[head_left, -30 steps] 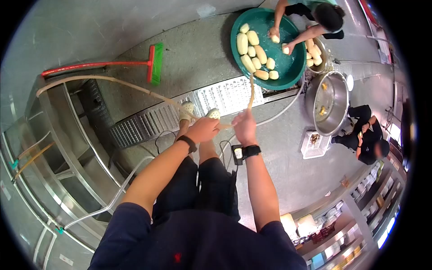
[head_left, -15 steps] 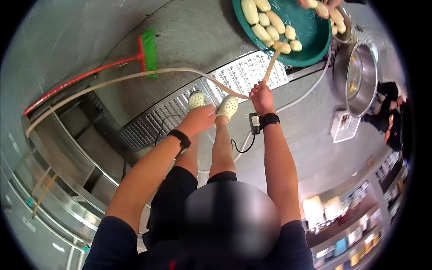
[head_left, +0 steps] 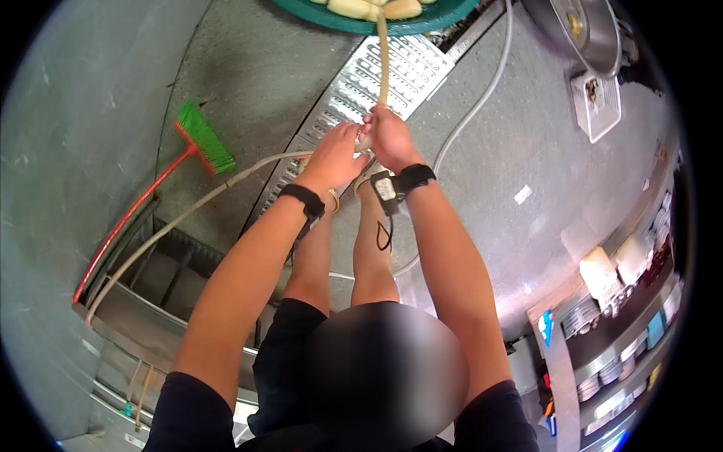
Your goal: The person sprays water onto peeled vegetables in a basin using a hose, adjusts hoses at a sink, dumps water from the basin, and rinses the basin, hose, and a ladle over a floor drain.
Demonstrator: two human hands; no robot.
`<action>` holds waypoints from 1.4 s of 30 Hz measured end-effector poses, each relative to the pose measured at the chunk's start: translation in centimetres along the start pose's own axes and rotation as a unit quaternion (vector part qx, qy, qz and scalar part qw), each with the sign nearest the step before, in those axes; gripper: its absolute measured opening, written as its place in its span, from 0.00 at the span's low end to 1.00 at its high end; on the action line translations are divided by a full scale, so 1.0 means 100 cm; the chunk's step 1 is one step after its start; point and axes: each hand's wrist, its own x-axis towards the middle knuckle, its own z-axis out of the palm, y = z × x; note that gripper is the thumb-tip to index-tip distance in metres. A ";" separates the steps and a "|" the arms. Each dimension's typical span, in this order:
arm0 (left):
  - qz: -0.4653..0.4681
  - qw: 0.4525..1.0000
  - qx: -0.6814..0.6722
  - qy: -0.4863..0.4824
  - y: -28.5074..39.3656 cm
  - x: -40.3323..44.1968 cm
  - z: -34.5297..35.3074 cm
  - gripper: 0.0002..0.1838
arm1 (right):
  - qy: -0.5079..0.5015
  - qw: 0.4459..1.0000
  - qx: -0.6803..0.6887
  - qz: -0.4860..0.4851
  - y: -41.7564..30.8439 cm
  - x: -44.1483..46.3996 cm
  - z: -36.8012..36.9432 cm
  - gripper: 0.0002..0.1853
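Observation:
A tan rubber hose runs from my hands up to the rim of a green basin at the top of the view. My right hand is closed round the hose close to its upper stretch. Beside it, my left hand is closed against the hose, its fingertips by a shiny, pale spot that I cannot make out. Pale, peeled, elongated vegetables lie in the basin, which is cut off by the view's edge. The hose's far part curves away to the lower left.
A red-handled broom with green bristles is at the left. Perforated metal drain grating lies below the basin. A grey hose curves over the floor. At right are a white basket and a steel bowl.
My left hand has moved up and right to meet my right hand at the hose. The view has shifted, so the basin sits higher, and the other person's hands are out of sight.

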 end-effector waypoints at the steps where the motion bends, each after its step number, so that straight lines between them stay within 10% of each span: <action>1: -0.027 0.999 0.010 -0.031 0.001 0.005 0.008 0.20 | 0.001 1.000 0.024 0.005 -0.003 0.001 -0.001 0.12; 7: -0.288 0.932 -0.142 -0.170 -0.010 0.013 0.043 0.22 | -0.020 0.998 0.049 -0.020 -0.042 0.006 -0.028 0.12; 13: -0.315 0.892 -0.324 -0.021 0.031 0.005 0.055 0.23 | -0.047 0.999 0.009 -0.022 -0.071 0.017 -0.050 0.15; 21: -0.520 0.759 -0.391 -0.020 0.045 0.050 0.045 0.29 | 0.032 0.936 -0.346 -0.056 -0.049 -0.007 -0.154 0.26; 31: -0.535 0.770 -0.346 -0.010 0.026 0.086 0.050 0.30 | 0.199 0.814 -0.545 0.014 -0.016 -0.075 -0.334 0.22; 42: -0.486 0.800 -0.351 -0.041 -0.021 0.133 0.069 0.29 | 0.202 0.917 -0.343 0.006 0.034 -0.037 -0.301 0.21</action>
